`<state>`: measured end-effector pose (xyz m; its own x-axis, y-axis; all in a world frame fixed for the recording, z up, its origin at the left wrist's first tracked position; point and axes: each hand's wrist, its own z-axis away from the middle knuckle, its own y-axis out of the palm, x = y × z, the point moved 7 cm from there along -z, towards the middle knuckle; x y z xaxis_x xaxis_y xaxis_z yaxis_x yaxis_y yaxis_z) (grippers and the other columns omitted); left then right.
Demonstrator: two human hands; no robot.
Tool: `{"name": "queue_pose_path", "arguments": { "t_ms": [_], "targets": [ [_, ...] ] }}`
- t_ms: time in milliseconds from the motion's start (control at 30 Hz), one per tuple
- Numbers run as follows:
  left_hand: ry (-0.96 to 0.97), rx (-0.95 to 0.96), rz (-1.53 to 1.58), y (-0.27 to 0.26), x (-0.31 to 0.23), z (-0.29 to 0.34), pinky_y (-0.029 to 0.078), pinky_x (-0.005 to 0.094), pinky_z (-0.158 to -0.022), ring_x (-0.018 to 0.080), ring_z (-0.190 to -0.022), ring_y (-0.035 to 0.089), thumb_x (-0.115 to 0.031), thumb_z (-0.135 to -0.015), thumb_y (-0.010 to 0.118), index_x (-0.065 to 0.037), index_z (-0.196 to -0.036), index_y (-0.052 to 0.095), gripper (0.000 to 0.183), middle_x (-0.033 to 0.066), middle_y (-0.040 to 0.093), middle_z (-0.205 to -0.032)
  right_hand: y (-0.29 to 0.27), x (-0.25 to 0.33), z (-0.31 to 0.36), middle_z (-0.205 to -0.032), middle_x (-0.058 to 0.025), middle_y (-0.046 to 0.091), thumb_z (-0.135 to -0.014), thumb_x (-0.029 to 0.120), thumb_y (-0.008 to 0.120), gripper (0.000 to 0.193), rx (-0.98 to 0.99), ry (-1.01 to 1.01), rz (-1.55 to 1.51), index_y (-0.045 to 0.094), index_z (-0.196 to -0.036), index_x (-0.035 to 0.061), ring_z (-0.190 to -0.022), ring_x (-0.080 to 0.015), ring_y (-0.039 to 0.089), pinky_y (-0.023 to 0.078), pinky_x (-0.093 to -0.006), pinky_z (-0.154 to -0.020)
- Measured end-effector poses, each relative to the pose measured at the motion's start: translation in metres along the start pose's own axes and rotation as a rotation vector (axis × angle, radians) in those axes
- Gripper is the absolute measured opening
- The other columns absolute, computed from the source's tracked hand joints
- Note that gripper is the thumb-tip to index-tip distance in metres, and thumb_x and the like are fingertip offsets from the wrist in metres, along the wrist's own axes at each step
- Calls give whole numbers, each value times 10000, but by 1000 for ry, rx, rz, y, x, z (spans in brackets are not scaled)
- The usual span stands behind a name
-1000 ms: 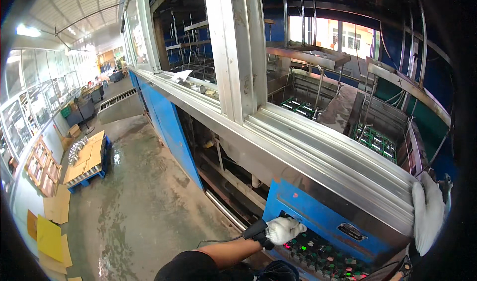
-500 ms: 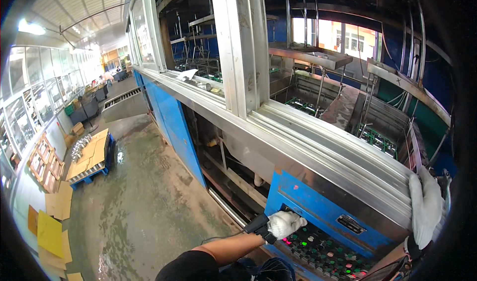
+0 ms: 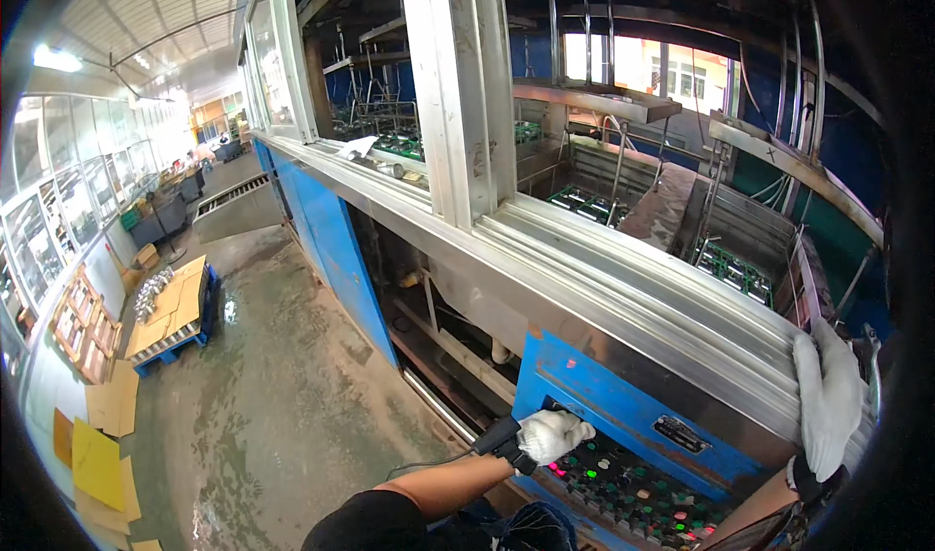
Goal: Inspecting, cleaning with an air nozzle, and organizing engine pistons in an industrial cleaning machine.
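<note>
My left hand (image 3: 553, 438), in a white knitted glove with a black strap device at the wrist, is at the upper left corner of a control panel (image 3: 623, 483) with many green, red and dark buttons, some lit. Its fingers are curled against the blue metal frame (image 3: 609, 383); whatever is under them is hidden. My right hand (image 3: 828, 405), gloved in white too, rests with fingers stretched out on the end of the aluminium window track (image 3: 662, 293). Nothing shows in its grip.
Behind the track stand machine tanks (image 3: 623, 166) with green racks (image 3: 735, 273) and metal bars above. An upright aluminium post (image 3: 458, 93) rises from the sill. A blue pallet with cardboard (image 3: 175, 322) and metal parts stands left on the wet floor (image 3: 282, 395).
The view has shifted slightly, so everything sits a little further left. Both hands keep their places at the panel and on the track.
</note>
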<state>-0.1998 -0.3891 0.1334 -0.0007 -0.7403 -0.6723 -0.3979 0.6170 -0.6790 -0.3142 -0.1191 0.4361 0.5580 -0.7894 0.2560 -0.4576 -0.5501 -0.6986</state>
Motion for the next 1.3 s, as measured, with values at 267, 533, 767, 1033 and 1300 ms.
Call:
{"name": "queue_pose_path", "arguments": {
  "t_ms": [267,533,767,1033,1300],
  "targets": [
    [-85,79,26,6,-3,-5,568,368,-814,295,-938,698,-253,-1000,538,-104,-1123,653,225,126,721,-1018,-7,-4,5,-1122,-218,672,-949,379,615,470,-27,18,63,649,-1226,1,-1060,-340,636,469,-392,-950],
    [37,19,85,20,9,-8,554,384,-809,313,-927,692,-217,-991,535,-52,-1052,680,228,160,715,-976,-16,1,9,-1136,-218,667,-949,376,617,464,-23,58,51,650,-1226,5,-1085,-341,628,458,-391,-970],
    [-51,52,89,22,18,-5,562,384,-787,315,-897,697,-226,-988,544,-62,-1016,702,229,147,722,-954,-5,-3,5,-1120,-206,677,-937,381,627,466,-26,32,47,652,-1241,28,-1047,-338,644,473,-389,-945],
    [-11,-12,37,10,-1,-3,569,378,-783,299,-882,701,-218,-981,550,-64,-1012,700,218,130,730,-949,-13,-2,9,-1116,-214,676,-940,377,617,466,-48,37,77,650,-1242,23,-1041,-335,646,473,-385,-941],
    [-46,31,8,1,-10,-1,567,382,-790,289,-896,702,-223,-988,531,-57,-1007,694,234,115,732,-962,-12,1,7,-1148,-219,669,-949,404,595,487,-7,85,58,648,-1241,18,-1080,-337,636,460,-383,-969]
  ]
}}
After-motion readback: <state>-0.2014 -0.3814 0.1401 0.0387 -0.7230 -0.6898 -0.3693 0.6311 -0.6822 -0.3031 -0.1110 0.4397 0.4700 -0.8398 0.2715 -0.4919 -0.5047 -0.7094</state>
